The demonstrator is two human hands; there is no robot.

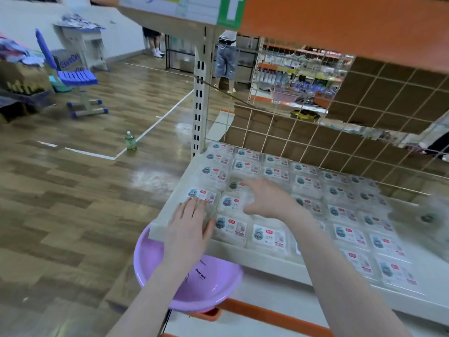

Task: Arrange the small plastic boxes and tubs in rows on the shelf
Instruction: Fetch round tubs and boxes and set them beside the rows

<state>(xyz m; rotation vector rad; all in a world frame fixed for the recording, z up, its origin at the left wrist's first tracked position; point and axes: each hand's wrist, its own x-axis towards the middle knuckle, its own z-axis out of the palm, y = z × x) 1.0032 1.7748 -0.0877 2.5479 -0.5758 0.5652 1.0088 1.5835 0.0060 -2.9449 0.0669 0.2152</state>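
Observation:
Several small clear plastic boxes (268, 235) with blue-and-red labels lie in rows on the cream shelf (279, 263). My left hand (188, 224) lies flat with straight fingers on the box at the shelf's front left corner (202, 194). My right hand (267, 198) hovers over the second column with fingers curled around a clear box (247, 197), thumb below and fingers above. A blurred round clear tub (427, 217) sits at the right end of the shelf.
A purple plastic basin (194, 285) sits just below the shelf's front left corner. A wire grid back panel (315, 147) rises behind the boxes. An orange shelf (352, 23) hangs overhead. A green bottle (130, 141) stands on the wooden floor; a person stands beyond the upright.

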